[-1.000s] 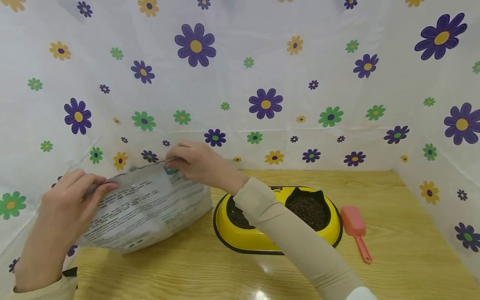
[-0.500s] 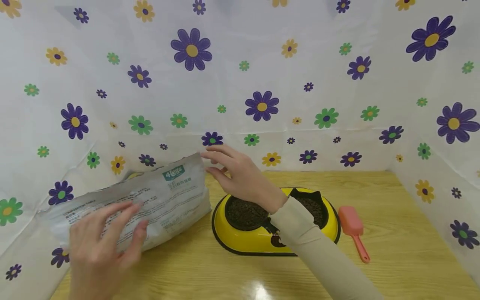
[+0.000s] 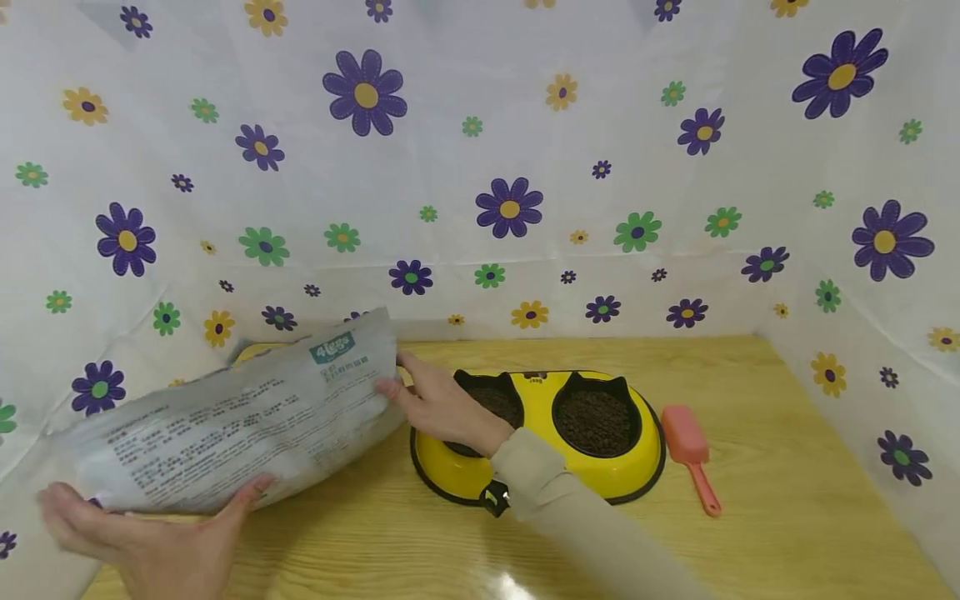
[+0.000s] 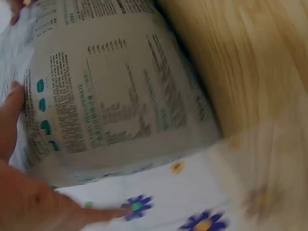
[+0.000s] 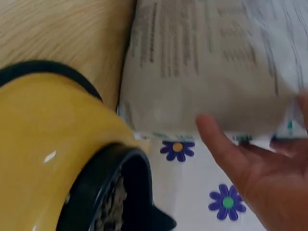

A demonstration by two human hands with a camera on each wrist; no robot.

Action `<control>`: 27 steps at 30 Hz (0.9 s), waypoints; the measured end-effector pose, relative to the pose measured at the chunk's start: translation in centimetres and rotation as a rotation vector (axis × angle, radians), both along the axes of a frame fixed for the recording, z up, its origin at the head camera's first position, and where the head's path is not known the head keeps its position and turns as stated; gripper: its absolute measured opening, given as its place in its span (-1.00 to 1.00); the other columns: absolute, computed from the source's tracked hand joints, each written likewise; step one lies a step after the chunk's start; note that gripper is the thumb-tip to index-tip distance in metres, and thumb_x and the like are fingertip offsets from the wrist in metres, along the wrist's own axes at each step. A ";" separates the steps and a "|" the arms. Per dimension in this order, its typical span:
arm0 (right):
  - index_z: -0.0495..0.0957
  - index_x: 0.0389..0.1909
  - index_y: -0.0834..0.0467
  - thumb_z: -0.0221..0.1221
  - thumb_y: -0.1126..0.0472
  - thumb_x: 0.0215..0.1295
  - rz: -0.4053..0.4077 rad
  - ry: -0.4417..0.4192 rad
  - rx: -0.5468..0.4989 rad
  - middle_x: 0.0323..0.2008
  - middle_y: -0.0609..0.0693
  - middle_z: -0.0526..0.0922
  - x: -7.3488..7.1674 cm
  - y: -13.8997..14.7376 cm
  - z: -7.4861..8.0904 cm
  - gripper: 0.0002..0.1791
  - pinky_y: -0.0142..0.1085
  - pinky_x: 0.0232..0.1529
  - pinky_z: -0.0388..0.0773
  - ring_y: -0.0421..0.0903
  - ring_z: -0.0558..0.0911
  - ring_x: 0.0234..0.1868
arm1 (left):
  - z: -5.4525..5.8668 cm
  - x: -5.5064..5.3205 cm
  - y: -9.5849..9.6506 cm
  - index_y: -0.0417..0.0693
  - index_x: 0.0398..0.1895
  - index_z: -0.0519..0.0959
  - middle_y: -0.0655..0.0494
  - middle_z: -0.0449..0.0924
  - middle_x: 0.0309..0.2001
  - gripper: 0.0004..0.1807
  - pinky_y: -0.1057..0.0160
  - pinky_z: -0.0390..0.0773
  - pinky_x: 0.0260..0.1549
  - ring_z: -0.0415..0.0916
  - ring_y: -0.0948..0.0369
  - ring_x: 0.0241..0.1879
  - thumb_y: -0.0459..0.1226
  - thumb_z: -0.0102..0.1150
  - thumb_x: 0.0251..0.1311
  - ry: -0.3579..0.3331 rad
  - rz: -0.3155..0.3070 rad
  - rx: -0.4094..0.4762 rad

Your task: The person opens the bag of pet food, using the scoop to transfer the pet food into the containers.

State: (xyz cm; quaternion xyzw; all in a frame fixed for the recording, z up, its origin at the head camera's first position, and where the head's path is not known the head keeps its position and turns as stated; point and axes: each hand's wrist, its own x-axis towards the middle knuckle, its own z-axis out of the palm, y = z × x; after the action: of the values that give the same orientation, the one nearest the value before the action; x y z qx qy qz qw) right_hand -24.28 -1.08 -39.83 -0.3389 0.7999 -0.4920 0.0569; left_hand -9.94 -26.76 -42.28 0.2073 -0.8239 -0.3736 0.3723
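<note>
A white pet food bag [image 3: 247,425], printed with small text and a green 4Legs label, lies tilted on its side at the left in the head view. My left hand [image 3: 161,537] is at its lower left, fingers spread and thumb against the printed face. At the bag's right end, my right hand [image 3: 446,404] touches the edge with the thumb in front, and some fingertips are hidden behind it. Beside that hand stands a yellow double bowl [image 3: 536,467] with black cat-eared inserts. Brown kibble [image 3: 596,421] fills the right insert; my right hand partly covers the left one.
A pink scoop [image 3: 686,437] lies right of the bowl on the wooden table [image 3: 787,467]. White flower-patterned sheets [image 3: 435,150] enclose the back and sides. Something yellow [image 3: 258,352] peeks out behind the bag.
Both hands have let go of the bag's top edge. The left hand has moved down to its lower left, the right hand to its right end. The bag's top has sunk at the left.
</note>
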 end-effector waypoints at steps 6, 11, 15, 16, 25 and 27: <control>0.12 0.62 -0.09 -0.26 -0.27 0.62 -0.148 -0.017 0.060 0.42 0.01 0.51 -1.5 -2.2 0.9 -0.33 -0.10 0.39 0.51 -0.03 0.56 0.37 | 0.1 -2.1 -3.0 0.34 0.57 -0.30 -0.14 0.21 0.45 0.10 -0.30 0.19 0.46 0.20 -0.21 0.48 0.08 0.34 0.26 -0.348 -0.203 0.232; 0.18 0.59 -0.08 -0.30 -0.31 0.61 -0.150 -0.119 0.031 0.31 0.03 0.57 -3.6 -2.4 1.0 -0.31 -0.13 0.25 0.61 -0.03 0.64 0.18 | 0.3 -2.8 -1.4 0.05 0.57 -0.16 -0.25 0.39 0.24 0.10 -0.38 0.38 0.17 0.41 -0.32 0.22 0.16 0.34 0.22 -0.311 -0.169 0.125; 0.09 0.63 -0.12 -0.26 -0.32 0.60 -0.162 -0.204 -0.039 0.42 0.03 0.47 -4.6 -1.9 0.7 -0.29 -0.16 0.18 0.66 -0.02 0.63 0.19 | 0.8 -3.2 0.2 -0.04 0.57 -0.15 -0.27 0.43 0.17 0.13 -0.36 0.44 0.03 0.48 -0.30 0.10 0.18 0.34 0.21 -0.307 -0.180 0.078; 0.07 0.64 -0.12 -0.25 -0.32 0.60 -0.166 -0.206 -0.048 0.47 0.02 0.43 -4.7 -1.9 0.6 -0.29 -0.14 0.25 0.62 -0.01 0.59 0.28 | 0.9 -3.2 0.2 -0.02 0.57 -0.15 -0.25 0.42 0.19 0.12 -0.34 0.43 0.07 0.47 -0.28 0.12 0.17 0.35 0.21 -0.305 -0.192 0.074; 0.11 0.63 -0.07 -0.21 -0.27 0.61 -0.181 -0.198 -0.035 0.52 0.02 0.37 -3.6 -1.7 0.3 -0.30 0.04 0.52 0.33 0.05 0.36 0.53 | 0.6 -1.7 -0.7 0.39 0.57 -0.08 0.00 0.31 0.39 0.14 -0.33 0.26 0.38 0.32 -0.02 0.35 0.01 0.55 0.08 -0.299 -0.269 0.131; 0.11 0.63 -0.07 -0.20 -0.28 0.61 -0.178 -0.203 -0.032 0.52 0.03 0.36 -3.5 -1.7 0.2 -0.30 0.05 0.52 0.34 0.06 0.36 0.53 | 0.4 -1.3 -1.0 0.41 0.58 -0.14 -0.03 0.26 0.43 0.20 -0.35 0.20 0.43 0.27 -0.07 0.42 0.00 0.56 0.05 -0.314 -0.276 0.141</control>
State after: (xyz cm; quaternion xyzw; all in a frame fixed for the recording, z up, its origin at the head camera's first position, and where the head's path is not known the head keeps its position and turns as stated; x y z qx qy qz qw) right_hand -27.81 -2.79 -39.59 -0.2157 0.8090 -0.5396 0.0882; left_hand -11.25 -27.73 -41.84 0.1738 -0.8641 -0.4410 0.1693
